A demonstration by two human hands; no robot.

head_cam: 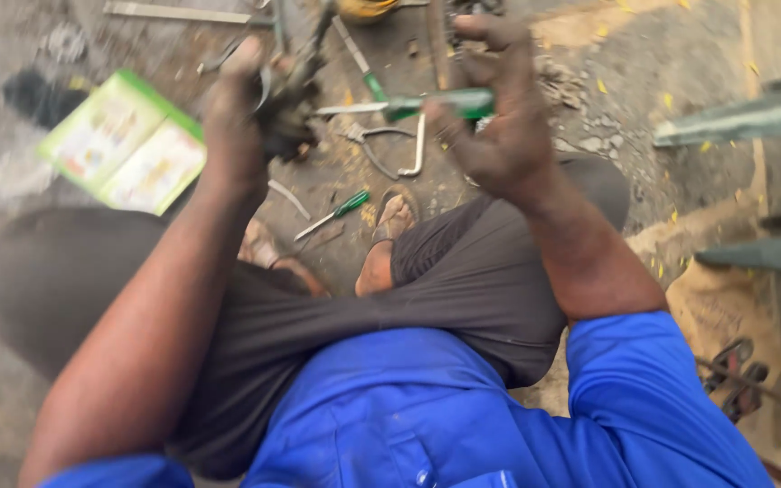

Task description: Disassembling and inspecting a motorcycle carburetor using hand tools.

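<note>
Left hand (237, 108) is clutching a grimy metal engine part (289, 104) above the knees while right hand (499, 117) is gripping a green-handled screwdriver (427, 105), tip meeting the part, likely loosening a fastener; steady alignment needed.

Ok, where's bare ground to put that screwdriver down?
Bare ground lies upper right, between the right hand and the green metal bars. Also far left, below the green booklet. Crowded between the hands: a small screwdriver, wrenches and scraps by the feet.
</note>
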